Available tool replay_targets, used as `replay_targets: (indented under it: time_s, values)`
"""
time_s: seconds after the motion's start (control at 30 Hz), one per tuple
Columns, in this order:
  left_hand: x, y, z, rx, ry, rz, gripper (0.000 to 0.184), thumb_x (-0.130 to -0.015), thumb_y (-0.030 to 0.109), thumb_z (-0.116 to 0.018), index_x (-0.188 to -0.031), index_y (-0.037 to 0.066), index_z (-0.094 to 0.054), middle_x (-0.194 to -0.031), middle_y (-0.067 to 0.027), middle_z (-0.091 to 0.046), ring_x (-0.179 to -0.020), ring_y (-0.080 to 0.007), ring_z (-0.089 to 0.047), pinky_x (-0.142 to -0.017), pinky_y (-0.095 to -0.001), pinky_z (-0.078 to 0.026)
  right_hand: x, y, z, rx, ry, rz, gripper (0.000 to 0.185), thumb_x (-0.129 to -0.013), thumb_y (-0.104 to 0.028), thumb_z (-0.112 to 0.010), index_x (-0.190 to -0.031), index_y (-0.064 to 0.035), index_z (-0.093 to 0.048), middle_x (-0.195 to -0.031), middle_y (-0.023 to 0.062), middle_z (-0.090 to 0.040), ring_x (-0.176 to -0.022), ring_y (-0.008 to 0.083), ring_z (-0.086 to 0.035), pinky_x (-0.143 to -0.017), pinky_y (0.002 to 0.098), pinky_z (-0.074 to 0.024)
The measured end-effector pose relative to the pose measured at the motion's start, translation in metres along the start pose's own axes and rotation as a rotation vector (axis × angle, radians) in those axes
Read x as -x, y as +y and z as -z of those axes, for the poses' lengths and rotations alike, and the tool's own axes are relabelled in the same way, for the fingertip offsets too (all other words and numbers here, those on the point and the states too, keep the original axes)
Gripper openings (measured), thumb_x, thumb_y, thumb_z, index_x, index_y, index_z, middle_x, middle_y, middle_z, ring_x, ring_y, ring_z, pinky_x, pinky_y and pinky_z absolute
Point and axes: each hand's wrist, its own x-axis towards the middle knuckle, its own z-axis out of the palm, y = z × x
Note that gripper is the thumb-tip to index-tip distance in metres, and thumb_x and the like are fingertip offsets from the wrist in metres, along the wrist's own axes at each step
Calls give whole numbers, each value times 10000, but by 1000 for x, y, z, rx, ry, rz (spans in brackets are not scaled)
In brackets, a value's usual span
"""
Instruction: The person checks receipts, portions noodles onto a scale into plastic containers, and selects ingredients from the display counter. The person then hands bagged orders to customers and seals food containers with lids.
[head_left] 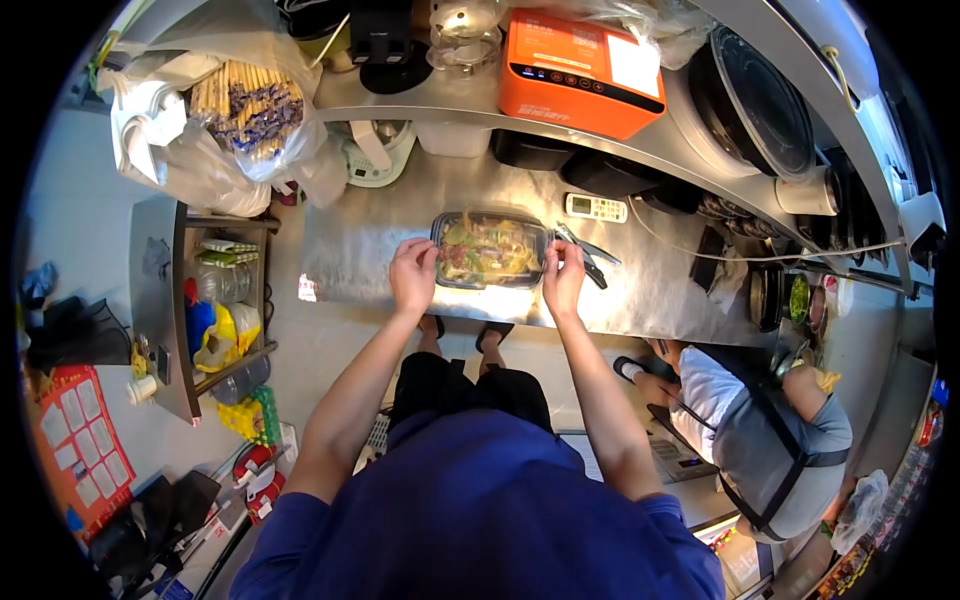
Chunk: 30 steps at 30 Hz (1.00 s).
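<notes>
A black rectangular takeaway container point(490, 284) with a clear lid point(490, 245) stands on the steel counter in front of me. Mixed food with noodle-like strands, some greens and reddish bits shows through the lid. My left hand point(412, 276) pinches the container's left edge, fingers closed. At the opposite edge, my right hand point(564, 278) has thumb and fingers pressed together on the rim. Whether the fingertips hold only the lid or the tray too, I cannot tell. Just right of my right hand lie scissors point(594, 272) with dark handles, and a white remote control point(597, 207) lies behind them.
An orange box-shaped machine point(580, 75) sits on the shelf above the counter point(370, 240). A bag of wrapped chopsticks point(250, 105) is at the left, above a side rack point(165, 300). A white kitchen scale point(378, 155) stands at the back. Another person point(780, 450) is at the right.
</notes>
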Motion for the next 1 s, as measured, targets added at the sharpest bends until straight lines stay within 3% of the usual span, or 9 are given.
replay_targets:
  time_s: [0.13, 0.27, 0.33, 0.47, 0.57, 0.7, 0.83, 0.93, 1.0]
  values:
    - [-11, 3, -2, -36, -60, 9, 153, -842, 82, -682, -950, -25, -702, -1049, -146, -671, -934, -268, -672, -826, -303, -514, -13, 16, -13, 9, 65, 68, 106, -905, -83, -588, -964, 4, -599, -953, 185, -605, -825, 359, -603, -760, 424, -477]
    - [-4, 4, -2, 139, 81, 37, 149, -831, 77, -687, -940, -26, -697, -1051, -159, -681, -961, -253, -667, -866, -317, -502, -15, 11, -9, -85, -2, -88, 150, -902, -113, -609, -983, 9, -646, -934, 173, -636, -828, 311, -654, -758, 398, -497]
    - [4, 6, 3, 117, 104, 15, 133, -818, 79, -685, -907, -19, -696, -1044, -167, -682, -807, -253, -685, -713, -333, -523, -14, 10, -4, -79, -30, -62, 152, -896, -116, -620, -971, 10, -661, -939, 170, -636, -818, 279, -656, -757, 373, -500]
    - [8, 4, 4, 36, 150, -29, 135, -819, 90, -682, -888, -27, -678, -928, -173, -699, -788, -262, -696, -700, -323, -529, -17, -3, -1, -41, 4, -130, 179, -870, -147, -642, -946, 7, -690, -823, 144, -665, -717, 276, -647, -716, 366, -504]
    - [-3, 2, 4, 141, 116, 271, 129, -816, 88, -677, -874, -27, -666, -782, -170, -694, -738, -275, -696, -712, -332, -536, -40, -27, -6, 39, -13, -35, 240, -852, -206, -629, -900, 13, -713, -758, 170, -674, -700, 305, -656, -707, 372, -509]
    - [-37, 5, 7, 380, 24, 544, 122, -847, 81, -646, -832, -39, -663, -632, -79, -633, -447, -120, -564, -389, -279, -457, -86, -18, -27, 177, -152, -23, 243, -812, -220, -612, -875, -22, -738, -751, 184, -692, -728, 309, -693, -723, 361, -525]
    - [-15, 9, 21, 275, -120, 476, 122, -849, 80, -644, -838, -39, -664, -620, -78, -628, -459, -130, -578, -402, -285, -466, -82, -10, -14, 221, -314, -67, 233, -813, -205, -603, -871, -28, -743, -757, 190, -691, -745, 315, -695, -723, 364, -528]
    - [12, 6, 17, 294, -81, 555, 127, -857, 86, -643, -859, -39, -665, -623, -96, -646, -468, -139, -595, -427, -295, -472, -50, -16, -5, 218, -204, 50, 193, -832, -144, -629, -904, 6, -728, -788, 207, -685, -747, 364, -669, -729, 386, -525]
    - [21, -6, 9, 171, -62, 397, 133, -868, 92, -638, -890, -37, -662, -642, -119, -669, -483, -152, -621, -458, -306, -487, -39, -15, -5, 234, -164, 113, 188, -839, -134, -636, -921, 10, -724, -809, 210, -679, -756, 372, -660, -737, 396, -519]
